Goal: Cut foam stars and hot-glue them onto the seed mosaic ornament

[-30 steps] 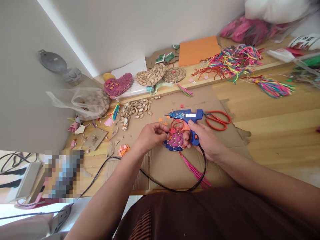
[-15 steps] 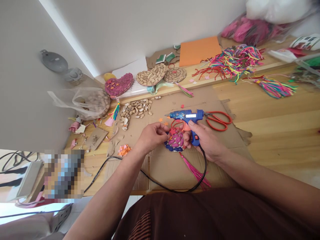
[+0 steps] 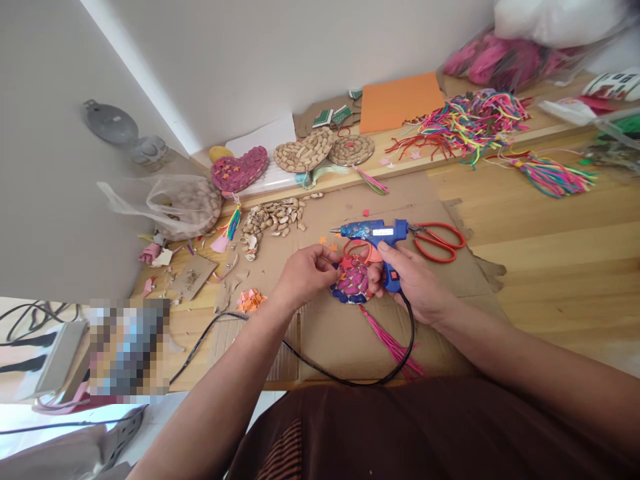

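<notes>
My right hand [image 3: 417, 283] is wrapped round the handle of a blue hot glue gun [image 3: 375, 231], its metal nozzle pointing left. Fingertips of that same hand also touch the right edge of a round peanut-shell ornament [image 3: 354, 281]. Purple and dark blue shells cover this ornament, with a red star [image 3: 346, 263] near its top. A pink tassel [image 3: 393, 343] trails from it toward me, and a red cord loop [image 3: 356, 248] shows above. With thumb and fingers pinched together, my left hand [image 3: 311, 273] is at the ornament's left edge; its fingertips partly hide the shells and an orange star there.
Red-handled pliers [image 3: 440, 241] lie right of the glue gun on cardboard [image 3: 330, 340]. Peanut shells [image 3: 273, 219] and paper stars [image 3: 251, 300] are scattered leftward. The black cord [image 3: 320, 367] loops across the front. Finished ornaments [image 3: 305, 150] and colourful strings [image 3: 470, 123] line the back ledge.
Both hands, the glue gun and the ornament keep nearly the same positions. The whole view has shifted very slightly; nothing was taken hold of or let go.
</notes>
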`<state>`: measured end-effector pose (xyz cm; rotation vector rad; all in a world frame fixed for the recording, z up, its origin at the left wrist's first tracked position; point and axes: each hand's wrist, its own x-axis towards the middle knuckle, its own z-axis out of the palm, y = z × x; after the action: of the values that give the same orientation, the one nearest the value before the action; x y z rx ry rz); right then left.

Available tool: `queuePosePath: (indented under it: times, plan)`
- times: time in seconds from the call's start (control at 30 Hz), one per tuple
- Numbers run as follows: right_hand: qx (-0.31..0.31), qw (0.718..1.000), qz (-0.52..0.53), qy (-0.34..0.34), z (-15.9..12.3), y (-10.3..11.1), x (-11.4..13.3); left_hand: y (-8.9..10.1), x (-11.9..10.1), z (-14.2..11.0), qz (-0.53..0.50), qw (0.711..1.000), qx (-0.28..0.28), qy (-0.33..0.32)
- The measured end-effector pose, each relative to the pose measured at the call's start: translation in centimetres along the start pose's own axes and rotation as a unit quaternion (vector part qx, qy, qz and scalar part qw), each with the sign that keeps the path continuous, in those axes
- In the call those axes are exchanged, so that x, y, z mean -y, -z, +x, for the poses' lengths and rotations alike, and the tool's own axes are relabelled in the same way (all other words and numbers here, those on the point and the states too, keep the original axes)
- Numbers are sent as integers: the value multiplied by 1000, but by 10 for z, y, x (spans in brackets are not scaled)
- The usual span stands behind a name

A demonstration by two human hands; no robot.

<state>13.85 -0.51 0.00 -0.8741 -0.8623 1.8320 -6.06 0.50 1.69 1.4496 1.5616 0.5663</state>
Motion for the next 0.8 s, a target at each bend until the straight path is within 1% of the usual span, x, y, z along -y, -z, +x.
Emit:
queuePosePath:
  times: [0.2,0.37,0.47,0.53,0.6,0.63,0.7,0.77,0.8]
  plan:
    - [1,1000,-8,1,-1,1,-1,0,3,0,15,1000,-15,-19]
    - [-1,1000,-8,-4,-1,0,0,0,0,-3,18,1000,-17,-15]
    - [-4,1000,-5,-8,-1,0,1,1,-2,-7,-7,1000,-24,-16]
    - [-5,1000,-3,-9,-1,-1,1,1,0,-13,-23,998,-38,-34]
    - [-5,1000,-1,-10,-1,-1,1,-1,4,-21,4,994,-77,-81]
    - [-5,1000,0,-10,-1,-1,1,-2,7,-25,38,987,-104,-120]
    - [-4,1000,1,-9,-1,-1,0,-4,14,-34,129,957,-145,-216]
    - [-3,1000,1,-5,-1,-1,0,-7,21,-41,214,918,-152,-296]
    - [-2,1000,0,-3,-1,-1,0,-8,24,-43,250,902,-147,-321]
